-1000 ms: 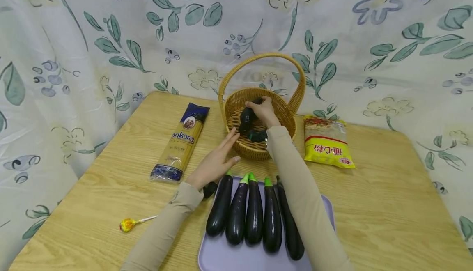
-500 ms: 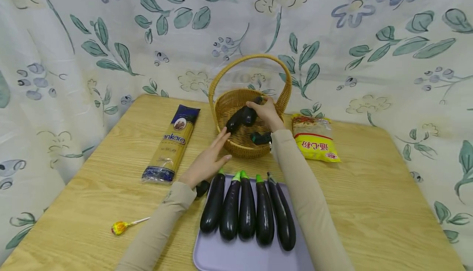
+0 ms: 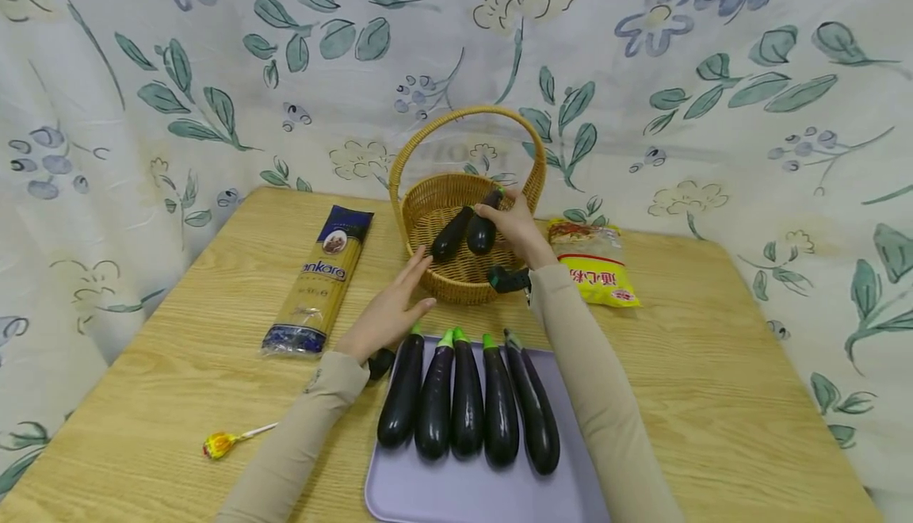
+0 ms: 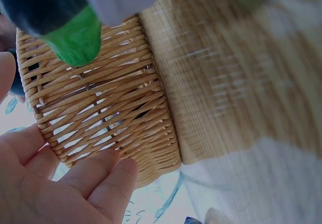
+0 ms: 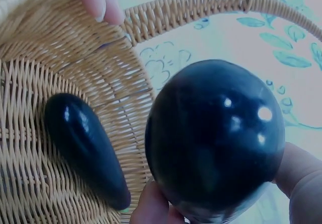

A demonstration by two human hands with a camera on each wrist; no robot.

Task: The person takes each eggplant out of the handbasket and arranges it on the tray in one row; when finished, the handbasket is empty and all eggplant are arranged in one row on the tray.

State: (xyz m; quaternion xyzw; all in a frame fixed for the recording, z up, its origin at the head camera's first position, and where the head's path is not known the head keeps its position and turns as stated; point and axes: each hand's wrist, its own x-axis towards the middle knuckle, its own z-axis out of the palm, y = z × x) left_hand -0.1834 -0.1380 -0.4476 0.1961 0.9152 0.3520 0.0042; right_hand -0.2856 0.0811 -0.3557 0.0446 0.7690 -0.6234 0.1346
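My right hand (image 3: pixel 519 226) grips a small dark eggplant (image 3: pixel 482 235) by its stem end, over the inside of the wicker basket (image 3: pixel 460 293). In the right wrist view the rounded end of this eggplant (image 5: pixel 216 138) fills much of the picture. Another eggplant (image 5: pixel 85 148) lies on the basket floor, to the left of the held one. My left hand (image 3: pixel 388 313) has its fingers extended at the basket's left front rim; its left wrist view shows the fingers (image 4: pixel 108 183) against the woven wall. Below the basket, several long eggplants (image 3: pixel 467 404) lie side by side on a lilac tray (image 3: pixel 464 499).
Left of the basket lies a spaghetti packet (image 3: pixel 317 281). A yellow bag (image 3: pixel 595 269) with red lettering is at its right. A wrapped lollipop (image 3: pixel 221 444) sits near the left forearm. The basket's tall arched handle (image 3: pixel 467 111) rises above it, before a floral curtain.
The held eggplant has shifted right, away from the one lying in the basket, which now shows more fully. My left hand stays at the rim. The head view has turned slightly right.
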